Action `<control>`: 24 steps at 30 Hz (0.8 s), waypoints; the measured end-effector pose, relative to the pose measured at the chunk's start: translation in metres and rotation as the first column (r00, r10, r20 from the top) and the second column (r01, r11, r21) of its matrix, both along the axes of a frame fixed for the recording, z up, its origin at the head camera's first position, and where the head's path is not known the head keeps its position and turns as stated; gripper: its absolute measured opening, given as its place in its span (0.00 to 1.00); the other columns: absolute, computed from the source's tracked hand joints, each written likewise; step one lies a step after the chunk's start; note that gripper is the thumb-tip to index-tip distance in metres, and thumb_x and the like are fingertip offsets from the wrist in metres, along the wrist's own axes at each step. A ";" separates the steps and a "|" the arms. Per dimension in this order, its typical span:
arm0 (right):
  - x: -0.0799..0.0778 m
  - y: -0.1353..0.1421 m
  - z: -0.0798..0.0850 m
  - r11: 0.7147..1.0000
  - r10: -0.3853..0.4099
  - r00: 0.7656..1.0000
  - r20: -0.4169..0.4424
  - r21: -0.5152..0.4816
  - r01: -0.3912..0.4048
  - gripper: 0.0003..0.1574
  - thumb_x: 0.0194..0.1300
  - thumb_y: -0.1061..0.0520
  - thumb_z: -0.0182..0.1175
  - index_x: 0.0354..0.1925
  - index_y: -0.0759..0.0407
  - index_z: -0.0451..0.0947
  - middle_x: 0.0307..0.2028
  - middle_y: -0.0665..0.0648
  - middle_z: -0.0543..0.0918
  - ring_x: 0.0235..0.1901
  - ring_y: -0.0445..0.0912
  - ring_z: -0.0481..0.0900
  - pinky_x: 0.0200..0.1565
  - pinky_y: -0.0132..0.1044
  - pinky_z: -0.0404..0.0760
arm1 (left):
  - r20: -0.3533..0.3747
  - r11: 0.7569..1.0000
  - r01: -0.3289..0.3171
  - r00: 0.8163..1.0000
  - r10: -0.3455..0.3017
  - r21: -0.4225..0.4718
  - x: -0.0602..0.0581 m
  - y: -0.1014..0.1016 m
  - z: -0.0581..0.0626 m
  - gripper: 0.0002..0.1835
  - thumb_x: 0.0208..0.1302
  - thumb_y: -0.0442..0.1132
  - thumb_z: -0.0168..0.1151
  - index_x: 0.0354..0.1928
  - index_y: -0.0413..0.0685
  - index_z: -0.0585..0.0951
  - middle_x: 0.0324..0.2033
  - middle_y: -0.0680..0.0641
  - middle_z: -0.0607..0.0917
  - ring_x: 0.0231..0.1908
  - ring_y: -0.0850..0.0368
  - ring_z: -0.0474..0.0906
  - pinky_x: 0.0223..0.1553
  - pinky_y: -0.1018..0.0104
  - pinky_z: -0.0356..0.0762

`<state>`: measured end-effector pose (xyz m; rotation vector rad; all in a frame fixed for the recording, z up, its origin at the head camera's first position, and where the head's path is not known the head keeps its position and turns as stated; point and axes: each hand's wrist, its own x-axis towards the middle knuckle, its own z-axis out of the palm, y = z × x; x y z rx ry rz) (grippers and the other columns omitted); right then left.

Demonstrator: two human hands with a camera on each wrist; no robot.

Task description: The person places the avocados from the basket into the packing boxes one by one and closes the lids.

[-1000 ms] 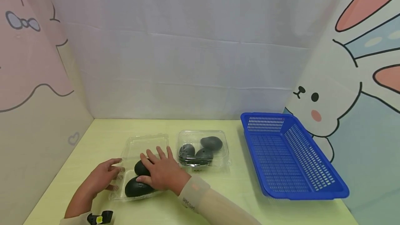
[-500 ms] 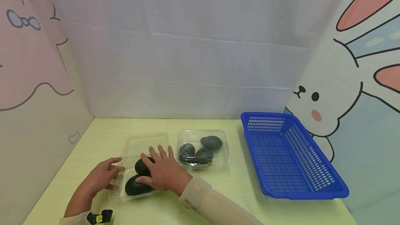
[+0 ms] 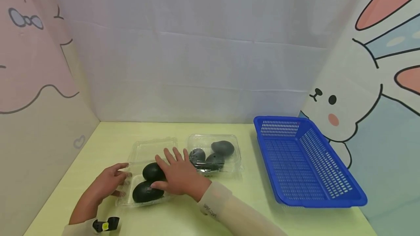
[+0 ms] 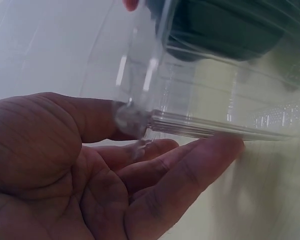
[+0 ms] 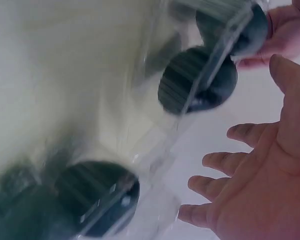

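An open clear plastic clamshell lies at the left of the table, its lid folded back away from the person. Two dark green avocados sit in its base, one behind the other. My left hand pinches the clamshell's left edge; in the left wrist view the thumb lies above the ridged plastic rim and a finger below. With fingers spread, my right hand hovers over the avocados' right side. The right wrist view shows its palm apart from the avocados.
A second clear clamshell, closed, stands to the right with three avocados inside. A blue perforated plastic basket occupies the right side of the table. White and cartoon-printed walls enclose the back and sides.
My right hand has drawn slightly right and away from the two avocados, so more of them shows. The left hand keeps its hold on the clamshell edge.
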<state>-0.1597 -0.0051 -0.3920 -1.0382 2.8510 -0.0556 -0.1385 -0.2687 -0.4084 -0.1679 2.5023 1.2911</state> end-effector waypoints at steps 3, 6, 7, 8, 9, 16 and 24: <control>-0.007 0.010 0.005 0.999 -0.026 1.000 0.015 -0.037 0.026 0.50 0.75 0.24 0.42 0.84 0.42 0.47 0.82 0.55 0.49 0.80 0.56 0.46 0.75 0.59 0.49 | -0.008 1.000 0.003 1.000 -0.003 0.009 -0.001 0.000 0.001 0.29 0.80 0.35 0.46 0.74 0.24 0.57 0.58 0.19 0.74 0.54 0.28 0.79 0.35 0.52 0.87; -0.013 0.021 0.012 0.993 -0.062 0.997 0.040 -0.093 0.066 0.47 0.78 0.28 0.43 0.83 0.44 0.48 0.82 0.56 0.50 0.80 0.57 0.46 0.75 0.59 0.49 | -0.007 1.000 0.004 1.000 -0.004 0.005 -0.003 -0.001 0.000 0.29 0.80 0.36 0.47 0.74 0.23 0.57 0.58 0.19 0.74 0.53 0.28 0.80 0.35 0.51 0.87; -0.015 0.024 0.014 0.991 -0.072 0.996 0.047 -0.113 0.077 0.46 0.79 0.29 0.44 0.83 0.45 0.49 0.81 0.57 0.51 0.80 0.58 0.46 0.75 0.60 0.49 | -0.007 1.000 0.003 1.000 -0.003 0.001 -0.004 -0.001 0.000 0.29 0.80 0.37 0.47 0.74 0.23 0.58 0.58 0.19 0.74 0.53 0.29 0.80 0.36 0.51 0.87; -0.017 0.026 0.016 0.988 -0.083 0.995 0.049 -0.130 0.089 0.45 0.79 0.31 0.44 0.83 0.46 0.50 0.81 0.58 0.52 0.79 0.58 0.47 0.75 0.60 0.50 | -0.008 1.000 0.008 1.000 -0.008 -0.003 -0.005 -0.002 -0.001 0.30 0.80 0.38 0.47 0.73 0.22 0.57 0.58 0.18 0.74 0.53 0.28 0.80 0.37 0.51 0.87; -0.018 0.029 0.017 0.984 -0.093 0.994 0.054 -0.146 0.100 0.43 0.80 0.32 0.44 0.83 0.47 0.51 0.81 0.58 0.53 0.79 0.59 0.48 0.75 0.60 0.50 | -0.010 1.000 0.011 1.000 -0.011 -0.006 -0.006 -0.003 -0.001 0.30 0.81 0.38 0.47 0.73 0.22 0.57 0.58 0.18 0.73 0.53 0.28 0.79 0.38 0.50 0.87; -0.026 0.035 0.016 0.974 -0.139 0.989 0.044 -0.172 0.144 0.40 0.82 0.34 0.41 0.82 0.48 0.54 0.79 0.59 0.57 0.79 0.59 0.49 0.75 0.59 0.48 | -0.015 0.999 0.001 1.000 -0.001 -0.033 -0.013 -0.005 -0.001 0.37 0.83 0.45 0.46 0.73 0.17 0.48 0.63 0.14 0.65 0.59 0.25 0.75 0.44 0.50 0.86; -0.026 0.026 0.004 0.980 -0.141 0.990 0.001 -0.139 0.140 0.40 0.81 0.33 0.41 0.80 0.49 0.60 0.74 0.54 0.68 0.79 0.59 0.50 0.75 0.60 0.45 | -0.029 0.998 0.027 0.999 -0.029 -0.065 -0.018 -0.005 -0.001 0.41 0.83 0.47 0.46 0.74 0.17 0.43 0.68 0.15 0.58 0.62 0.23 0.70 0.54 0.42 0.80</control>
